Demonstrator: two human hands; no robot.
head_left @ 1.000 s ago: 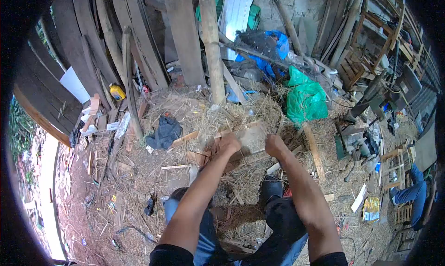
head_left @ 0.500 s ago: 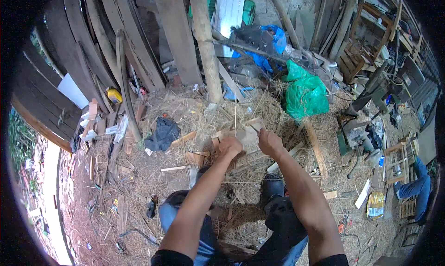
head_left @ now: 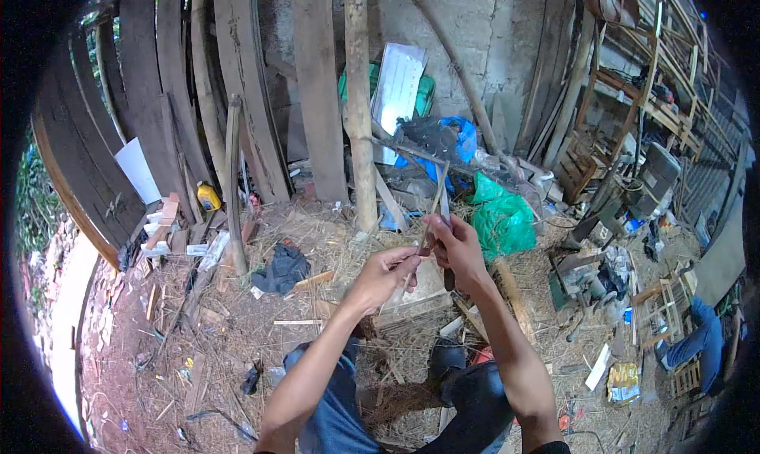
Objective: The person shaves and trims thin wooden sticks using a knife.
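A thin wooden stick [head_left: 436, 201] slants upward above the straw-littered ground [head_left: 261, 359], left of a green plastic bag [head_left: 503, 226]. The left hand's [head_left: 385, 280] fingers pinch its lower part, nearly closed; the right hand's [head_left: 462, 252] curl around what looks like a knife [head_left: 445, 208], blade up beside it. The stick seems light, stiff and snappable, best gripped low, clear of the blade.

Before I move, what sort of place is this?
Probably a rough shed or makeshift workshop: upright boards stand beside a bare block wall, straw and wood scraps litter the ground, and a cluttered wooden rack stands at right.
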